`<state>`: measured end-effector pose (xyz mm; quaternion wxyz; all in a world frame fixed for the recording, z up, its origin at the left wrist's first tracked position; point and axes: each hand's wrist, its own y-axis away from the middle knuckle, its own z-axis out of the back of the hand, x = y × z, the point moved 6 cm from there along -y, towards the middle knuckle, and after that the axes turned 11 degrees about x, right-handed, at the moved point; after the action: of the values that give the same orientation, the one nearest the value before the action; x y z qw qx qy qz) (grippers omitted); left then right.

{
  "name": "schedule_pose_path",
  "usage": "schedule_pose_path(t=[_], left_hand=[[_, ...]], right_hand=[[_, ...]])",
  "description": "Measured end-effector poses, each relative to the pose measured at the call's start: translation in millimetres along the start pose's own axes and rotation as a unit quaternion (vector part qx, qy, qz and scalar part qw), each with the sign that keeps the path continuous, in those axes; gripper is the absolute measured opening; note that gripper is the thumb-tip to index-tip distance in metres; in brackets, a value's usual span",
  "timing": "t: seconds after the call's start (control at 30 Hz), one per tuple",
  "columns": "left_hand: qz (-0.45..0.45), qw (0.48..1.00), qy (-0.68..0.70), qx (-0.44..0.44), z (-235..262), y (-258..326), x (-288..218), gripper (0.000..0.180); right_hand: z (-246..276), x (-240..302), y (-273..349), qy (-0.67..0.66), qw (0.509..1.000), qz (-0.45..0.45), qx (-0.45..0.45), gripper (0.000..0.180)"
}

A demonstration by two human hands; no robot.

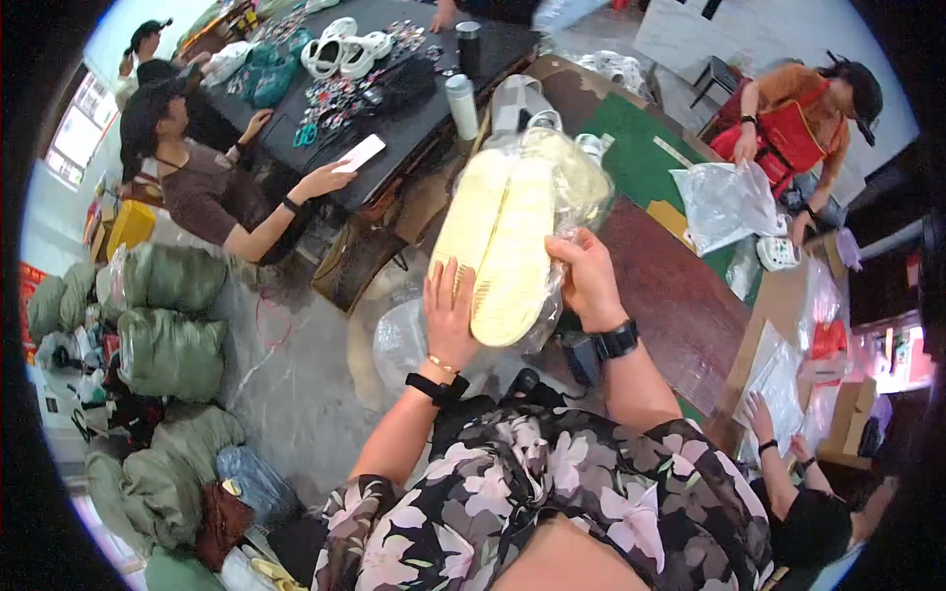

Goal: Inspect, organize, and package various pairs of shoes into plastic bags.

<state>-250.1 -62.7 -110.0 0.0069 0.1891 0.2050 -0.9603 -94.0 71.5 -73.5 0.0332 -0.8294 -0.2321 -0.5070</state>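
Observation:
A pair of pale yellow shoes (498,231) is held up in front of me, soles facing me, side by side. Clear plastic film (589,187) wraps around their far end and right side. My left hand (451,315) lies with its fingers stretched flat over the near end of the left sole; its thumb is hidden. On the right edge, my right hand (589,279) is closed, pinching the plastic and the rim of the right shoe between thumb and fingers. The uppers of the shoes are turned away from me.
Behind the shoes stands a worktable (655,286) with green and dark red surfaces. A black table (394,148) at far left bears white clogs (340,49), small charms and a bottle (460,106). Co-workers are on both sides. Green sacks (168,350) pile up at left.

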Motion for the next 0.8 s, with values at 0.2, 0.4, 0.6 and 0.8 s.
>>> schedule_pose_path(t=[0.2, 0.4, 0.6, 0.8], left_hand=[[0.022, 0.939, 0.342, 0.021, 23, -34, -66, 0.04], [0.188, 0.566, 0.764, 0.247, -31, -82, -139, 0.031], [0.245, 0.673, 0.618, 0.325, -139, -79, -84, 0.03], [0.157, 0.831, 0.441, 0.301, -155, -105, -62, 0.026]], right_hand=[[45, 143, 99, 0.04, 0.98, 0.192, 0.045, 0.023], [178, 175, 150, 0.096, 0.93, 0.308, -0.174, 0.016], [274, 119, 154, 0.421, 0.854, 0.132, -0.275, 0.022], [333, 107, 159, 0.509, 0.751, 0.171, -0.384, 0.029]])
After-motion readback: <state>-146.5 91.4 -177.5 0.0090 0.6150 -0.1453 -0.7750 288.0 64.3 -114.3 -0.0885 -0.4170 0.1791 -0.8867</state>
